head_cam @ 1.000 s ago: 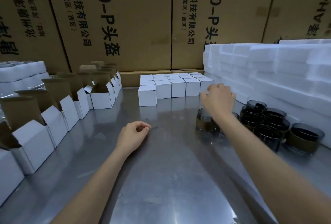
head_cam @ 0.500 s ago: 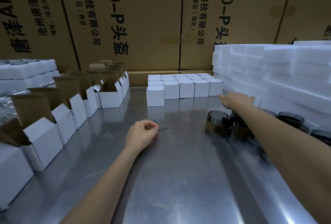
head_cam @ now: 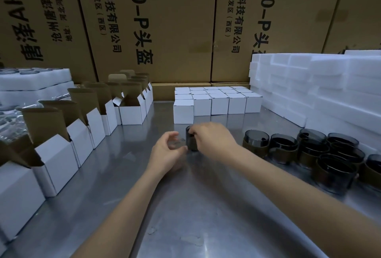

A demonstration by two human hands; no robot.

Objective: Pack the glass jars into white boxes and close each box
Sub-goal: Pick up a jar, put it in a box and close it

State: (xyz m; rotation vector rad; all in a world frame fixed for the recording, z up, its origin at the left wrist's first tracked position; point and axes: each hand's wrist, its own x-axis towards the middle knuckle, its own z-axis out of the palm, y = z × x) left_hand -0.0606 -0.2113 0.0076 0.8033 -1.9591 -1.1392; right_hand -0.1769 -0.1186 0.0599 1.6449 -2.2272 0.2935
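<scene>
Above the steel table (head_cam: 185, 206), right hand (head_cam: 212, 140) with its grip curled around a dark glass jar (head_cam: 190, 139), left hand (head_cam: 167, 150) loosely open beside it

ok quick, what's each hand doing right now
left hand: open, fingers loosely curved beside the jar, holding nothing.
right hand: closed on the dark glass jar.

Held jar (head_cam: 190, 138): dark glass, tilted, mid-surface.
Other jars (head_cam: 309, 150): clustered right.
Open boxes (head_cam: 82, 131): left row.
Closed boxes (head_cam: 218, 101): back.
</scene>
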